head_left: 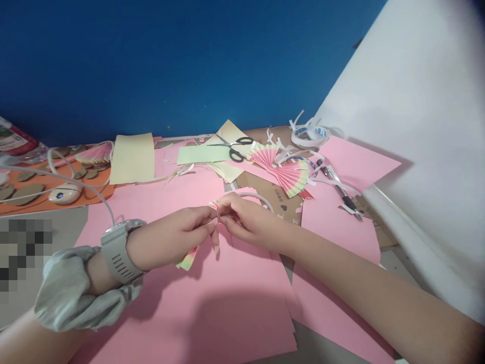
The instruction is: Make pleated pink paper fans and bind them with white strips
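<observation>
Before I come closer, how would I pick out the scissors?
Start at the wide blue wall, then drop to the yellow sheet whose corner points up at it. Just below that corner, by a pale green sheet, lie the scissors; their two black handle loops set them apart from the pale paper around them.

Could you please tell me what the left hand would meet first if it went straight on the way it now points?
Most likely the right hand: the left hand points toward its fingertips, just ahead. Depth is unclear, so they may already be touching.
</observation>
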Motion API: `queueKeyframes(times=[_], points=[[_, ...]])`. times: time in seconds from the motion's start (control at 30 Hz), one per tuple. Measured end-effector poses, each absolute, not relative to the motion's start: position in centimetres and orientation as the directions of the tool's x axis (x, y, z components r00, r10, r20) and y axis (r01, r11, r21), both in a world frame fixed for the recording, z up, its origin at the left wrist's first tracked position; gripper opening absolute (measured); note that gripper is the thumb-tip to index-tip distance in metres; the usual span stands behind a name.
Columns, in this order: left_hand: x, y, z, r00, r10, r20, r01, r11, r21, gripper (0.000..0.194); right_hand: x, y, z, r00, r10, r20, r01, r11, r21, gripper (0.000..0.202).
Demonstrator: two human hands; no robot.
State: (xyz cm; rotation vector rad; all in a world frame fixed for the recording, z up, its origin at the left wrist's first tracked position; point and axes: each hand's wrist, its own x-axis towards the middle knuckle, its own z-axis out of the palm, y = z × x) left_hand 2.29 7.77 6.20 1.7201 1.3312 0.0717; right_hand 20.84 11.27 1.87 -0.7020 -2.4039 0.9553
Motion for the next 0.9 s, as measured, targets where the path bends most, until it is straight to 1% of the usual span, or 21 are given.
queueKeyframes(times=[0.2, 0.4, 0.47, 0.57, 0.67, 0.73, 0.83, 0.9], points=[[2.2, 7.8, 6.1, 0.412, 0.788, -0.456, 0.735, 0.008, 0.678, 0.024, 20.8, 11.3, 2.0, -0.779, 0.594, 0.201, 0.297, 0.631, -0.716, 0.012], [2.2, 7.9, 6.0, 0.433, 0.774, -0.462, 0.734, -0.006, 0.679, 0.024, 20.6, 11.4, 2.6, -0.814, 0.563, 0.14, 0.299, 0.615, -0.73, 0.015], [2.1, 8.0, 6.0, 0.446, 0.774, -0.45, 0.73, -0.022, 0.683, 0.023, 20.4, 11.4, 2.6, -0.82, 0.555, 0.141, 0.304, 0.63, -0.715, 0.013], [2.1, 8.0, 6.0, 0.452, 0.775, -0.441, 0.73, -0.037, 0.683, 0.022, 20.2, 11.4, 2.4, -0.825, 0.546, 0.148, 0.329, 0.676, -0.659, 0.011], [2.1, 7.9, 6.1, 0.444, 0.776, -0.448, 0.753, -0.053, 0.656, 0.024, 20.1, 11.4, 2.2, -0.826, 0.536, 0.174, 0.352, 0.732, -0.583, 0.014], [2.2, 7.9, 6.3, 0.444, 0.783, -0.435, 0.768, -0.081, 0.636, 0.026, 20.2, 11.4, 2.0, -0.833, 0.513, 0.21, 0.335, 0.768, -0.546, 0.014], [2.4, 7.8, 6.6, 0.465, 0.786, -0.407, 0.759, -0.117, 0.641, 0.026, 20.3, 11.3, 1.7, -0.84, 0.466, 0.279, 0.278, 0.809, -0.517, 0.012], [2.5, 7.8, 6.7, 0.477, 0.777, -0.411, 0.753, -0.119, 0.647, 0.027, 20.3, 11.3, 1.5, -0.83, 0.466, 0.306, 0.268, 0.815, -0.514, 0.011]])
